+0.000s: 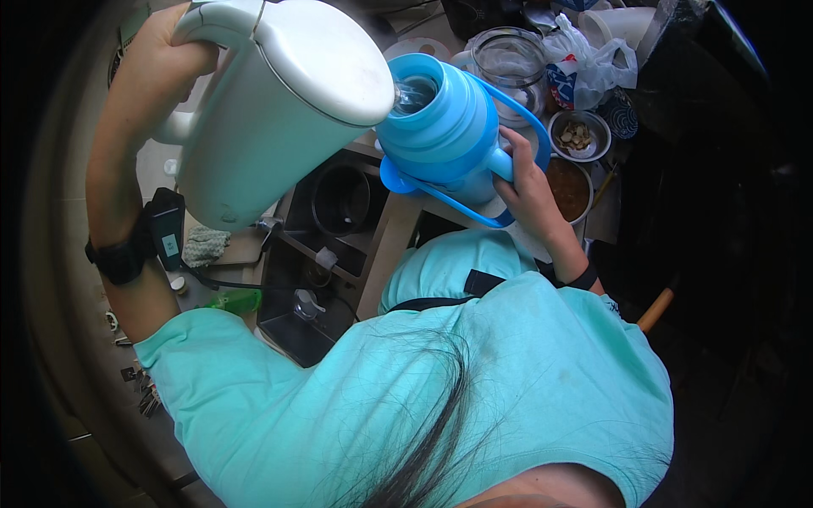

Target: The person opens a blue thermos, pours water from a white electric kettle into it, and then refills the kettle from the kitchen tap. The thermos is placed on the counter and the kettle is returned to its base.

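My left hand [184, 51] is closed round the handle of a white electric kettle [267, 127], raised and tilted to the right. Water [411, 95] runs from its spout into the open mouth of a blue vacuum flask [438, 140]. The flask leans a little towards the kettle, and its blue carrying strap [530, 117] hangs looped round it. On the flask's side handle rests my right hand [530, 184], fingers curled round it. The kettle's lid is shut. The flask's base is partly hidden by the strap and my hand.
Below the kettle lies a dark sink [375, 254] with a round pot [341, 200] in it. A grey cloth [206, 246] is left of the sink. At the right stand a glass jar [508, 60], a white plastic bag [594, 57], a metal bowl of dried slices [579, 136] and a bowl of brown food [568, 188].
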